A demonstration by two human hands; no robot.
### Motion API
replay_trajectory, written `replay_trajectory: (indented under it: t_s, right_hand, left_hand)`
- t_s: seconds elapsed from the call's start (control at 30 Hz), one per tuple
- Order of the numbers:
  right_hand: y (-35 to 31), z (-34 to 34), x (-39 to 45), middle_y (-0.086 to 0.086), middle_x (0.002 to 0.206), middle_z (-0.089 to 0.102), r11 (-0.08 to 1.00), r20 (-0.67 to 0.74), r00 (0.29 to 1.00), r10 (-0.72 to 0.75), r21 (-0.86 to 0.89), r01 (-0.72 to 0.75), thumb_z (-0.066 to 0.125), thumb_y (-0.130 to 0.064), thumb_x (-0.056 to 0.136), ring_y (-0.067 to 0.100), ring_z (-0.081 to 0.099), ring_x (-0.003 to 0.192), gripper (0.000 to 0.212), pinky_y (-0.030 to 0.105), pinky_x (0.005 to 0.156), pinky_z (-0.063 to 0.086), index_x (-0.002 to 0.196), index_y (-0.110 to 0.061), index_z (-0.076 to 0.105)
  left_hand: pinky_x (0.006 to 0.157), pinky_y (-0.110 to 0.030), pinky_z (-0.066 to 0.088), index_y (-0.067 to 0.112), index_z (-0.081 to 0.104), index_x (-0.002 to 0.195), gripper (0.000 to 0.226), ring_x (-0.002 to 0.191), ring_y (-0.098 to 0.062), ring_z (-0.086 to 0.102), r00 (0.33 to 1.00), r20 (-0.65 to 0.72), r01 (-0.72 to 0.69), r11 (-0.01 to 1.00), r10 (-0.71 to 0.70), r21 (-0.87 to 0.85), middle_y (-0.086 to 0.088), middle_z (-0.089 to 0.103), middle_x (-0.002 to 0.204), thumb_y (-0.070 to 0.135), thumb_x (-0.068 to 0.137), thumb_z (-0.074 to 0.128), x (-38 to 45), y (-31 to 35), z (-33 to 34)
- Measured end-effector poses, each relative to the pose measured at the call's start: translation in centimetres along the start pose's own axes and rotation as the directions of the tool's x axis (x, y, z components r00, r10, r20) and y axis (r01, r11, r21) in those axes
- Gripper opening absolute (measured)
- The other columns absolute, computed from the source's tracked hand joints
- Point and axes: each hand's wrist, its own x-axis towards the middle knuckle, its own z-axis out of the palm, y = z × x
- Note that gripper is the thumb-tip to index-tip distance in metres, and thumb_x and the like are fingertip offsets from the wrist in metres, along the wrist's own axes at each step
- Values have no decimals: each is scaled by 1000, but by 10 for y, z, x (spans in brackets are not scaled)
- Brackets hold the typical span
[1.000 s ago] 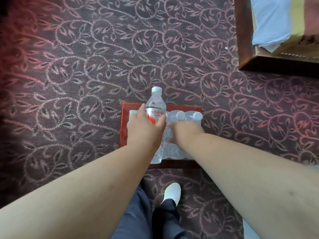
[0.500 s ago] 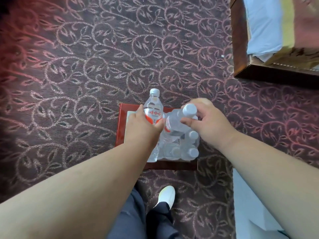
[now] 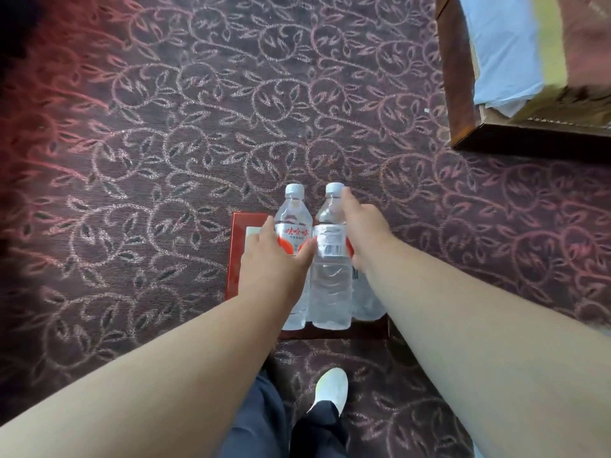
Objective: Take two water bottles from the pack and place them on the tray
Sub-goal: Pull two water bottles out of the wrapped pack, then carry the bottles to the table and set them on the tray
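Note:
Two clear water bottles with white caps are held upright side by side over a red tray (image 3: pixel 235 252) on the carpet. My left hand (image 3: pixel 274 259) grips the left bottle (image 3: pixel 295 223) around its red and white label. My right hand (image 3: pixel 362 231) grips the right bottle (image 3: pixel 330 259) from its right side, with the barcode label facing me. The plastic-wrapped pack of bottles (image 3: pixel 368 302) lies on the tray behind my right forearm and is mostly hidden. Whether the two bottles' bases touch the tray I cannot tell.
A dark wooden bed frame (image 3: pixel 459 94) with white bedding fills the upper right corner. Patterned maroon carpet (image 3: pixel 165 143) surrounds the tray. My white shoe (image 3: pixel 331 390) and dark trouser leg stand just below the tray's near edge.
My right hand pulled a second bottle out of the pack and turned it upright beside the first one. My left hand kept its grip on the left bottle.

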Motion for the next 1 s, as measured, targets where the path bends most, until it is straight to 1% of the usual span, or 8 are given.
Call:
replay_trajectory:
  t_s: [0.07,0.2,0.37,0.47,0.6,0.73,0.87,1.0]
  right_hand:
    - [12,6,-2,6,107,75,999,-58,998,-34,-22,32,53,-84,59,32,72,98,84,53,93,56,111,-21,68]
    - [43,-2,-35,-13,111,66,975,-103,977,-188,-139,173,59,-78,65,8,64,98,63,37,85,52,116,-41,55]
    - [69,-6,-50,-15,107,61,980,29,999,14,-197,-8,57,-84,55,8,58,91,90,30,79,42,130,-35,50]
    - [61,-3,-39,-9,112,70,986,98,993,64,-159,-48,64,-83,53,16,68,99,96,39,93,52,131,-29,53]
    - [59,-8,-38,7,108,79,983,218,971,102,128,-132,77,-68,56,33,76,98,76,59,92,56,120,-30,64]
    - [55,-23,-52,10,113,78,976,304,949,79,169,-135,77,-65,60,35,73,104,75,61,94,54,124,-27,65]
    - [29,-33,-91,10,121,73,988,297,955,-3,150,-43,74,-67,64,34,66,115,77,57,104,47,126,-23,64]
    - [-21,-34,-157,3,105,80,981,367,911,-188,106,160,71,-62,75,24,72,101,55,45,90,56,114,-24,72]
  left_hand:
    - [97,-53,51,33,43,149,87,117,-29,57,1000,10,16,1000,-15,-13,-7,54,134,75,73,54,4,0,-1]
    - [93,-52,55,29,49,145,83,111,-29,62,1000,29,10,1000,-9,-24,-8,58,130,73,75,58,2,3,-4]
    - [58,-30,47,29,65,109,47,80,-14,68,998,63,28,988,-19,-151,5,73,93,65,78,67,2,6,-9]
    - [51,-27,38,29,69,95,38,66,-12,65,992,119,64,975,-39,-214,8,71,75,65,83,64,5,6,-11]
    - [63,-30,53,25,71,97,32,75,-15,69,970,244,97,914,2,-395,1,77,82,56,91,65,6,10,-15]
    - [81,-36,61,18,66,121,39,95,-20,75,927,368,145,836,71,-529,0,81,101,47,96,60,-5,18,-28]
    - [103,-53,47,17,52,142,73,120,-28,63,942,329,117,841,75,-528,-7,67,132,62,85,58,-38,43,-66]
    - [90,-38,51,28,66,123,46,111,-17,68,971,182,-25,820,157,-572,15,78,108,58,92,51,-94,65,-136]
